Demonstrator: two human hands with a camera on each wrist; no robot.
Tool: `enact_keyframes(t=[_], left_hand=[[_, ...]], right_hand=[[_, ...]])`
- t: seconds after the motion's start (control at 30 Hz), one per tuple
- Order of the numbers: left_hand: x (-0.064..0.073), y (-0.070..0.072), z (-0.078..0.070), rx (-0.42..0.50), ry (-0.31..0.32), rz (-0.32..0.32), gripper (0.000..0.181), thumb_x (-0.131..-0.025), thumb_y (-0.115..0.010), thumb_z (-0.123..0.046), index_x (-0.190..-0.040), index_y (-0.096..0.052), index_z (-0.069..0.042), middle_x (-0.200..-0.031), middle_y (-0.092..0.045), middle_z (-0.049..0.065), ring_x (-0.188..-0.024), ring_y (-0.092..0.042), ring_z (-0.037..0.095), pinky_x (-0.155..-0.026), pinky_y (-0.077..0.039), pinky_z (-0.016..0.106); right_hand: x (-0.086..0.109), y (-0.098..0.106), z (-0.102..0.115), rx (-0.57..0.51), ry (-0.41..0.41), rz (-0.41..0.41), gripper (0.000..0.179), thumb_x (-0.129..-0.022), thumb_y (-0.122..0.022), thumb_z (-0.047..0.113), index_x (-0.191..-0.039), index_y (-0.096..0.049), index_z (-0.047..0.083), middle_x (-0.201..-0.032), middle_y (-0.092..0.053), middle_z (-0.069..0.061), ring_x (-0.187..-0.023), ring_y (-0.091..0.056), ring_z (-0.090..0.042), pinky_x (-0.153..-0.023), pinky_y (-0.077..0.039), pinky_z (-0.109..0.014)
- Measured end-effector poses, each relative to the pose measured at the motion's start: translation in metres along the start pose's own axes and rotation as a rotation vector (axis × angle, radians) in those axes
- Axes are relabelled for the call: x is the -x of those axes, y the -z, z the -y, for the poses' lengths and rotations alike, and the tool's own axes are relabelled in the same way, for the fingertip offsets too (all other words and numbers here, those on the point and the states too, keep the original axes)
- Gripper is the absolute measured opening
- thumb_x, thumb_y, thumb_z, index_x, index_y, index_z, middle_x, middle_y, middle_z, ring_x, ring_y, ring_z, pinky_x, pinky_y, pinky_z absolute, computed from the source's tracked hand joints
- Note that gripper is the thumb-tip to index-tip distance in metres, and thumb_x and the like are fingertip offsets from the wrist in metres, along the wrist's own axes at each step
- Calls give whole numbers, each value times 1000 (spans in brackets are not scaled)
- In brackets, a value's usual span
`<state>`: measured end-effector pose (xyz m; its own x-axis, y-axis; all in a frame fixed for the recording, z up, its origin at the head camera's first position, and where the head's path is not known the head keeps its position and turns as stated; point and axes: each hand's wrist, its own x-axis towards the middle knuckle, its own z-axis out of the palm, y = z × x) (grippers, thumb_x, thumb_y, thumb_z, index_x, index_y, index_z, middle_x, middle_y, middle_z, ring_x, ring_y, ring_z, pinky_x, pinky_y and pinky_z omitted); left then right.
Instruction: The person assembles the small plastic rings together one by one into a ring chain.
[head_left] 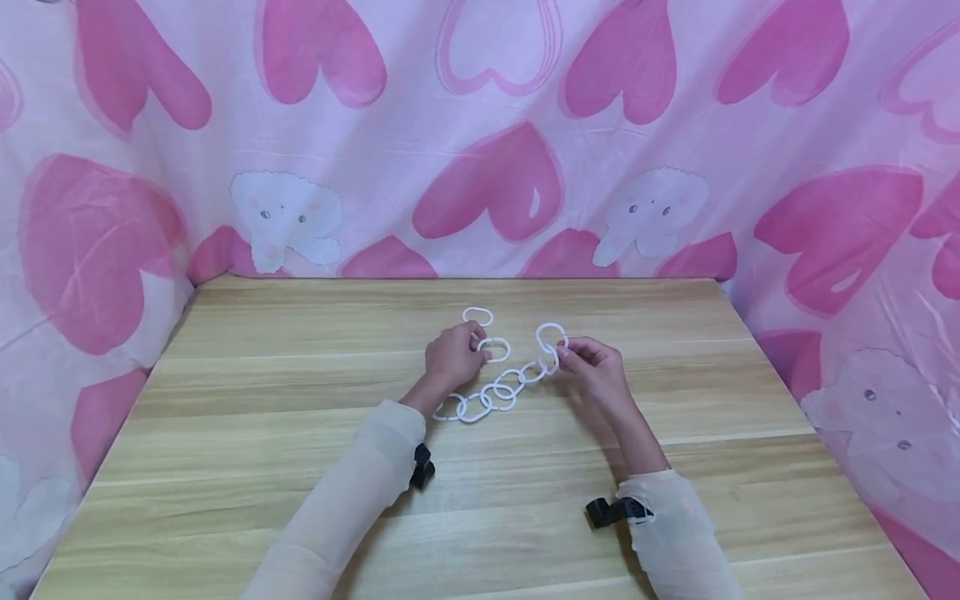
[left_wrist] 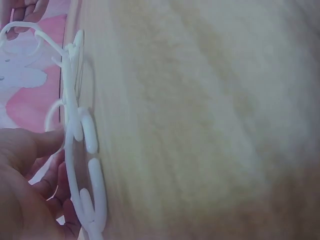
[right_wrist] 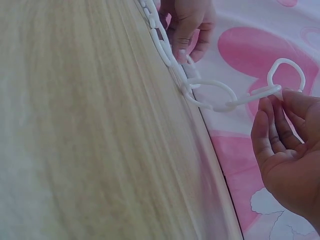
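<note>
My left hand (head_left: pixel 453 357) pinches a single white plastic link (head_left: pixel 509 350) between thumb and fingers, just above the table. Slantwise below it runs a chain (head_left: pixel 493 388) of several white C-shaped links, its left end partly behind the left wrist. With thumb and fingertips my right hand (head_left: pixel 600 371) pinches the chain near its upper right end. That end is lifted, and the last link (head_left: pixel 552 326) stands up beyond the fingertips, as the right wrist view also shows. Another loose white link (head_left: pixel 477 309) lies just beyond the left hand.
The wood-grain table (head_left: pixel 225 467) reaches back to a pink curtain (head_left: pixel 390 167) printed with hearts, which also hangs along both sides. Each sleeved wrist wears a black strap with a small device (head_left: pixel 600 512).
</note>
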<state>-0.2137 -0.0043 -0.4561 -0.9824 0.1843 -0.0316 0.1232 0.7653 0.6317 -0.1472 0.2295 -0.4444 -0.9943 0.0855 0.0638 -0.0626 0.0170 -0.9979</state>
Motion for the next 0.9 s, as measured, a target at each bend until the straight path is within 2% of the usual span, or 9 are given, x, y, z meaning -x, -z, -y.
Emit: enact_keyframes(t=[0.13, 0.3, 0.53, 0.63, 0.73, 0.83, 0.9], left_hand=[[1, 1, 0, 36, -15, -31, 7, -90, -75, -22, -95, -77, -19, -84, -73, -1, -81, -66, 19, -74, -47, 35], [1, 4, 0, 68, 0, -34, 9, -91, -75, -22, -97, -80, -19, -87, -75, 0, -83, -66, 20, -72, -48, 34], [-2, 12, -1, 130, -25, -33, 13, -94, -71, -16, -102, -80, -15, -92, -78, 4, -87, -67, 22, -81, -52, 38], [-3, 14, -2, 193, -38, -23, 17, -95, -68, -14, -108, -78, -12, -92, -76, 8, -81, -67, 21, -76, -51, 32], [-1, 13, -2, 286, -49, 21, 22, -98, -62, -10, -116, -75, -8, -91, -74, 13, -73, -70, 21, -64, -49, 23], [0, 12, -2, 369, -60, 66, 27, -101, -56, -6, -123, -71, -4, -91, -73, 18, -69, -73, 25, -53, -47, 18], [1, 12, -3, 393, -74, 78, 30, -101, -54, -4, -128, -69, -3, -92, -74, 20, -70, -75, 27, -51, -47, 18]], right_hand=[[0, 0, 1, 4, 4, 2, 11, -95, -65, -3, -99, -72, 4, -83, -73, 15, -79, -68, 2, -77, -60, -17], [0, 0, 1, 5, 7, 8, 11, -95, -65, -2, -99, -73, 4, -83, -72, 15, -78, -67, 2, -77, -60, -17], [0, -1, 1, 8, 5, 8, 13, -95, -65, -2, -97, -73, 7, -83, -72, 15, -78, -67, 2, -77, -60, -17], [0, -1, 2, 12, 1, 7, 15, -95, -65, -2, -96, -73, 10, -83, -72, 15, -78, -67, 2, -77, -59, -16], [0, -2, 2, 24, -4, 11, 15, -95, -65, -2, -96, -73, 11, -83, -72, 16, -79, -67, 2, -77, -59, -16], [0, -2, 2, 33, -2, 16, 11, -95, -65, -2, -99, -73, 6, -83, -72, 16, -79, -67, 2, -78, -59, -16], [0, -2, 2, 39, 1, 19, 9, -96, -64, -2, -101, -72, 0, -83, -72, 16, -79, -67, 2, -78, -59, -16]])
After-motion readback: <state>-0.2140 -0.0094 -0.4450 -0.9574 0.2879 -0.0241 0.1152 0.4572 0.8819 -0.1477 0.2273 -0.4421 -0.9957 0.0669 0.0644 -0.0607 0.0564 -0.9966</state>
